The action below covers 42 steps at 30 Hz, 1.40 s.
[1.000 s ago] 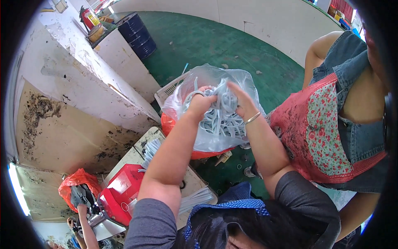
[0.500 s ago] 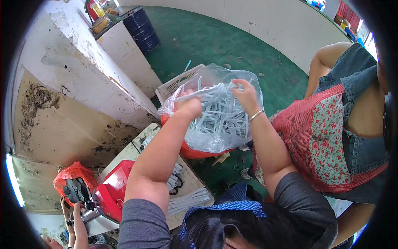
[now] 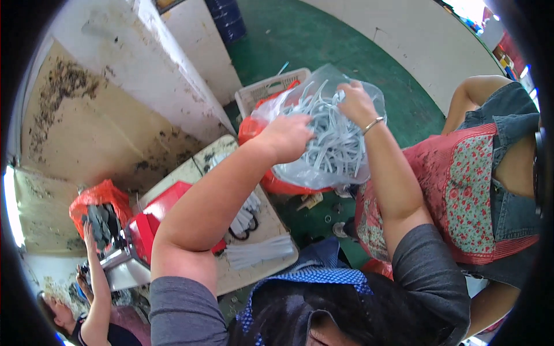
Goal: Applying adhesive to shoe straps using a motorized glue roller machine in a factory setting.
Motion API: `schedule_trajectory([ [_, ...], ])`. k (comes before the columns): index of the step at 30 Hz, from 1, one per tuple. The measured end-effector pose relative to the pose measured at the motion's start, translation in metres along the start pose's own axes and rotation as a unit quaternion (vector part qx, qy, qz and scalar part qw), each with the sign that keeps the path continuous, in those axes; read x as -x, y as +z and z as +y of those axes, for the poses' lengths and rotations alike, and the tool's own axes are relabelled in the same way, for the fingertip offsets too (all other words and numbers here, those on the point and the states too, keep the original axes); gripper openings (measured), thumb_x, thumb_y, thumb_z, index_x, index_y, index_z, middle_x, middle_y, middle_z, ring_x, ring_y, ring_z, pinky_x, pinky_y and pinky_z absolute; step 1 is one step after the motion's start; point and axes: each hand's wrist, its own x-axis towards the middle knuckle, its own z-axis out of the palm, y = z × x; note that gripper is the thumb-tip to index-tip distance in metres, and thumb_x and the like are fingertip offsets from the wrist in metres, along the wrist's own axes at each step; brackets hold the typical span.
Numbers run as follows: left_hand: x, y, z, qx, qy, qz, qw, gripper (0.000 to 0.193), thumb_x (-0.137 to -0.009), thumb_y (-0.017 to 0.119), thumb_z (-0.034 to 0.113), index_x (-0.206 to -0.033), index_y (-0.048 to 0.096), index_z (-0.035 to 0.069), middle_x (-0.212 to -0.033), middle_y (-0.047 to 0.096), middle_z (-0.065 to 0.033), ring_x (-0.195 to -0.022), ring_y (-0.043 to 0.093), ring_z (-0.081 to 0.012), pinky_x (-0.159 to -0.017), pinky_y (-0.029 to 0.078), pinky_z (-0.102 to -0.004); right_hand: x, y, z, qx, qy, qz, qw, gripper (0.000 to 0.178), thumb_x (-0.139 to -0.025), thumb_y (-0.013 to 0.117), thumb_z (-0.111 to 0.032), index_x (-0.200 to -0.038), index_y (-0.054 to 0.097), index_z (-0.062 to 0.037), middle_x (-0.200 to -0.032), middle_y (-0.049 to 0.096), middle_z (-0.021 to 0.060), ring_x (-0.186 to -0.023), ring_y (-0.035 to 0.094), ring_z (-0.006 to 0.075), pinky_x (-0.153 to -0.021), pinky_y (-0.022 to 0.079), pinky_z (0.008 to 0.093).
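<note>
A clear plastic bag (image 3: 375, 106) holds a tangled heap of narrow white strips (image 3: 340, 150). Over the left part of the heap is my left hand (image 3: 289, 137), its fingers stretched toward the strips and slightly blurred. My right hand (image 3: 356, 102), with a bracelet at the wrist, is at the bag's far side; its fingers are curled together on strips, and their tips are partly hidden. Red plastic (image 3: 285, 183) shows around and under the clear bag.
Nearer me, a worktable (image 3: 277, 271) carries a bundle of white strips (image 3: 259, 252), black-handled scissors (image 3: 245, 229) and a red machine (image 3: 167, 202). A pale crate (image 3: 245, 98) stands behind the bag. One person in a red apron (image 3: 427, 190) is at right; another person's arm (image 3: 98, 277) is at left.
The strip stretched between my hands no longer shows there. My left hand has moved right over the heap, and my right hand has gone farther up the bag. The whole view has shifted.
</note>
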Motion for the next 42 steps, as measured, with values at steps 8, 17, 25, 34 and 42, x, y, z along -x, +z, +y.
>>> schedule_trajectory([
  [8,0.144,-0.026,0.052,0.159,-0.121,0.311,0.929,0.027,-0.076,0.061,0.003,-0.103,0.059,0.005,-0.099,0.06,-0.0133,-0.088,0.059,-0.0287,-0.079,0.047,-0.0312,0.043,-0.002,-0.056,0.129,-0.029,0.247,0.96,0.054,-0.071,0.066,-0.008,-0.121,0.049,-0.0156,-0.129,0.043,0.0211,-0.106,0.052,0.035,-0.088,0.044,0.0415],
  [17,0.382,0.139,0.196,0.659,-0.592,0.072,0.458,0.019,-0.086,0.058,0.021,-0.097,0.059,0.006,-0.086,0.062,-0.0025,-0.076,0.056,-0.0103,-0.069,0.044,-0.0227,0.245,0.228,-0.215,-0.01,-0.37,-0.044,0.928,0.054,-0.06,0.072,-0.026,-0.106,0.055,-0.0025,-0.095,0.058,0.0164,-0.096,0.055,0.0307,-0.084,0.044,0.0386],
  [25,0.423,0.132,0.206,0.768,-0.486,0.146,0.391,0.047,-0.083,0.063,0.029,-0.12,0.05,0.003,-0.114,0.056,-0.0046,-0.109,0.048,-0.0142,-0.089,0.038,-0.0306,0.299,0.206,-0.249,-0.536,-0.007,-0.295,0.791,0.047,-0.075,0.07,-0.025,-0.109,0.055,0.0037,-0.097,0.063,0.0106,-0.087,0.06,0.0158,-0.077,0.047,0.0295],
  [34,0.395,0.068,0.181,0.783,-0.391,0.322,0.361,0.043,-0.075,0.07,0.012,-0.111,0.053,-0.005,-0.105,0.06,-0.0125,-0.095,0.057,-0.019,-0.083,0.044,-0.0332,0.354,0.177,-0.322,-0.749,0.129,-0.263,0.595,0.032,-0.075,0.067,0.001,-0.106,0.058,0.0003,-0.097,0.062,0.0081,-0.085,0.061,0.0153,-0.077,0.048,0.0293],
  [42,0.388,0.077,0.189,0.774,-0.372,0.467,0.21,0.03,-0.078,0.056,0.015,-0.1,0.057,-0.005,-0.101,0.061,-0.0147,-0.094,0.058,-0.0261,-0.086,0.045,-0.042,0.351,0.181,-0.329,-0.799,0.191,-0.192,0.537,0.03,-0.075,0.061,-0.002,-0.104,0.057,0.0013,-0.096,0.062,0.0113,-0.085,0.06,0.0197,-0.075,0.05,0.0342],
])
